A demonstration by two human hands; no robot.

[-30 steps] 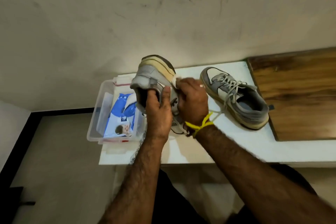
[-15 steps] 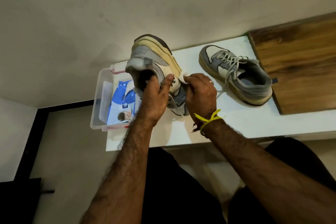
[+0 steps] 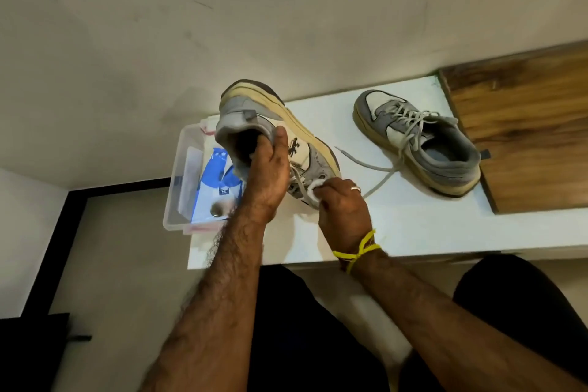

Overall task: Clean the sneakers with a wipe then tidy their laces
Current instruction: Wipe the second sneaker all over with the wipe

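Left hand (image 3: 267, 181) is gripping a raised sneaker (image 3: 273, 124) by its collar, sole outward. Right hand (image 3: 342, 207) is pinching a wipe (image 3: 313, 191) against its side. Second sneaker (image 3: 420, 140) is lying on the table (image 3: 413, 226).

Dim warm indoor light, brightest on the white table (image 3: 413, 226), soft shadows under the resting sneaker (image 3: 420, 140), scuffed wall (image 3: 222, 9) evenly lit, floor corner at lower left dark, wide-angle bending at the edges, forearms softly blurred, overall slightly grainy.
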